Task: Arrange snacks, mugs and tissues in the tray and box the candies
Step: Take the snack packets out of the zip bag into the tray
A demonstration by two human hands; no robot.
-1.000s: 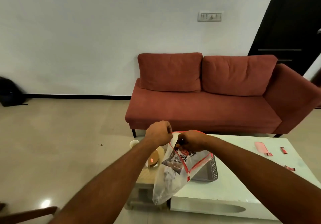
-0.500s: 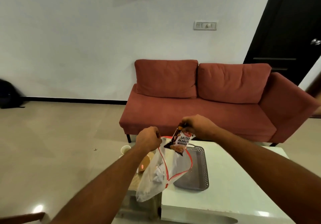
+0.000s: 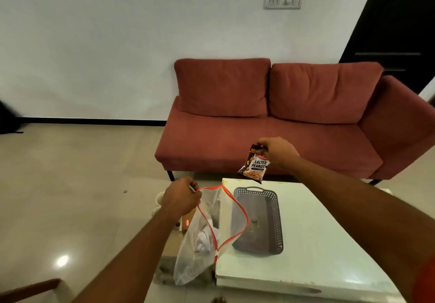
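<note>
— Where is the peanut packet (image 3: 254, 167)?

— The right hand (image 3: 276, 154) pinches its top corner. It hangs in the air above the far end of the tray (image 3: 274, 215) (the grey one with perforated walls).

— And how does the tray lie from that hand?

— Below it and a little nearer. Its long side runs near to far, so I'd judge a short lowering puts the packet inside. The right hand is much the closer one.

— The left hand (image 3: 181, 200)?

— It grips the red rim of the plastic bag (image 3: 197, 251), left of the tray. The bag sags off the left edge of the table (image 3: 317, 244).

— And the room?

— The table is pale, with a red sofa (image 3: 270, 138) behind it, a white mug (image 3: 160, 199) low on the left, and a glossy floor.
</note>
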